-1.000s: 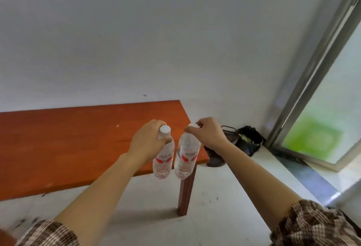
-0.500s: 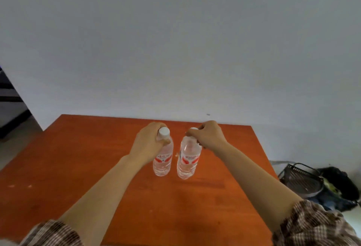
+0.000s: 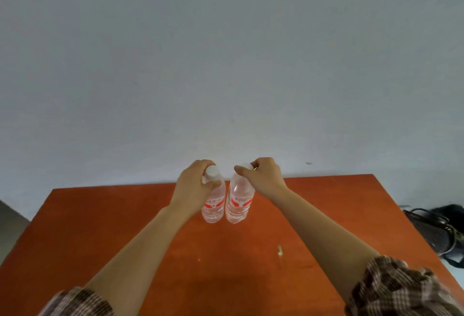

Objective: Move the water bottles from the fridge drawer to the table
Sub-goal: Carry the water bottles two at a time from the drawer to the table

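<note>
Two clear water bottles with white caps and red-and-white labels hang upright side by side over the orange-brown wooden table (image 3: 100, 235). My left hand (image 3: 193, 185) grips the left bottle (image 3: 213, 205) around its neck. The neck and cap of the right bottle (image 3: 238, 205) are pinched in my right hand (image 3: 263, 177). Whether the bottle bases touch the tabletop I cannot tell; they are at or just above it, toward the table's far middle. The fridge drawer is out of view.
A plain grey-white wall rises behind the table's far edge. On the floor to the right of the table lie a dark wire basket (image 3: 431, 235) and a black bag (image 3: 452, 212). A small pale scrap (image 3: 280, 250) lies on the tabletop near my right forearm.
The view has swung from the table's right corner to face it squarely. Both hands carried the bottles further over the tabletop, toward its far middle.
</note>
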Demonstrator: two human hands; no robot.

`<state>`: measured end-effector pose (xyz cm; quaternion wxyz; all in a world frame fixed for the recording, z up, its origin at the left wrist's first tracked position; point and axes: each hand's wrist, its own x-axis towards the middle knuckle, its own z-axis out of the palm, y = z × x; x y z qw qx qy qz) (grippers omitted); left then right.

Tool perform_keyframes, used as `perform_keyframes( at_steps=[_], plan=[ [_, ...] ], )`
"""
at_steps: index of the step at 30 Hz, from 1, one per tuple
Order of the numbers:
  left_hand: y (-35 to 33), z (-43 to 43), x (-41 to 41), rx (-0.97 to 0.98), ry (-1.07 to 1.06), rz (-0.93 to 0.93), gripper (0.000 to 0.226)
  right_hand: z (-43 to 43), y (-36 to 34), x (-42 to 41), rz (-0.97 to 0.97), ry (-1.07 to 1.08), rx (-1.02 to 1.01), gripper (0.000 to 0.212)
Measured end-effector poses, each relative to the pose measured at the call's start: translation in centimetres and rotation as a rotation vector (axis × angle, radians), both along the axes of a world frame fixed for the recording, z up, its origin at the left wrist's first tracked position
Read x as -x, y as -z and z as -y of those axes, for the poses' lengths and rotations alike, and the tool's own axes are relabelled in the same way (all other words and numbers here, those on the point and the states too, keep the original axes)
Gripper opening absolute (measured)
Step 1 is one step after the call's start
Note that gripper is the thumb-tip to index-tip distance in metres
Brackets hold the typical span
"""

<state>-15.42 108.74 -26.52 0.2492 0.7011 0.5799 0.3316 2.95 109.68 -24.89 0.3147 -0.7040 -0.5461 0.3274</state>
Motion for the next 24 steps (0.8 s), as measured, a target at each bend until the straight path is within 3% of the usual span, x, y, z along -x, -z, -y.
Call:
perform_keyframes(
  at_steps=[11, 16, 24],
  plan=[
    [3.1, -11.0, 2.6, -0.016, 0.025, -0.012, 0.034, -10.4, 3.1, 4.1, 0.096, 0.003, -0.037, 0.035],
    [3.5, -12.9, 2.5, -0.038, 0.012, -0.017, 0.036, -11.9, 3.0, 4.9, 0.152, -0.009, -0.044, 0.036],
    [4.2, -12.3, 2.4, -0.022, -0.012, 0.027, 0.048, -11.4, 2.1, 3.6, 0.285, -0.205, 0.097, 0.034]
  ],
)
